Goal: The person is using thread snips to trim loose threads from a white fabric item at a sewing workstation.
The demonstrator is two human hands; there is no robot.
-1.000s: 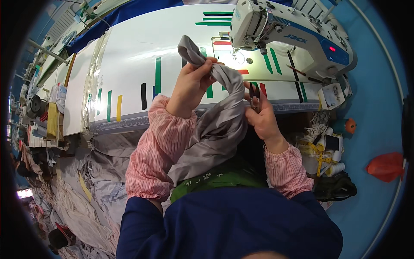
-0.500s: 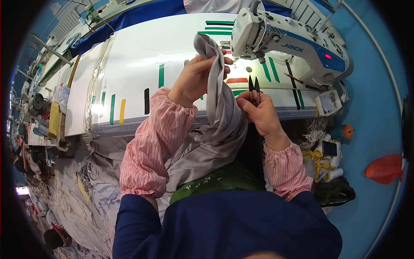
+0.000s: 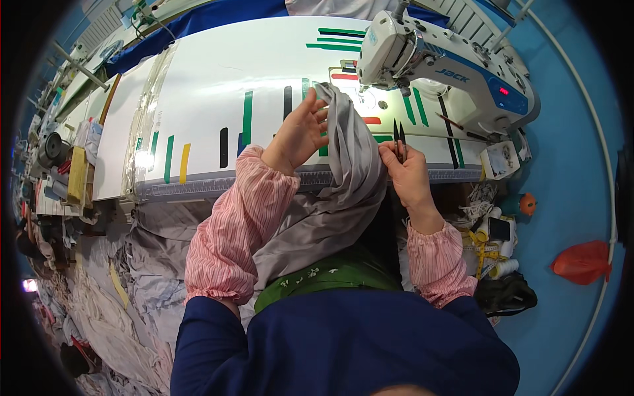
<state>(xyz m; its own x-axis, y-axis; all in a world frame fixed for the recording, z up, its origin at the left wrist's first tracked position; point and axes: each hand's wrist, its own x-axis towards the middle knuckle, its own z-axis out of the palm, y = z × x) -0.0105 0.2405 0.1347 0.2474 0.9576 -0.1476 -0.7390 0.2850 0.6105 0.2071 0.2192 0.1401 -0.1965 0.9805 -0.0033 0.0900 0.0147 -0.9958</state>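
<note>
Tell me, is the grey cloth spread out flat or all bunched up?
Bunched up: the grey cloth shows long, narrow folds beside the left hand, and creases run across its wider part nearer the person's body.

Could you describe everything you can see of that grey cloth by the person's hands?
The grey cloth looks thin and smooth, with a soft sheen, and is gathered in long, loose folds. Its narrow upper end appears over the white table; below the table's front edge it widens toward the green fabric at the lap. The open left hand is beside its upper part, the right hand by its right edge; contact with either is hard to tell.
</note>
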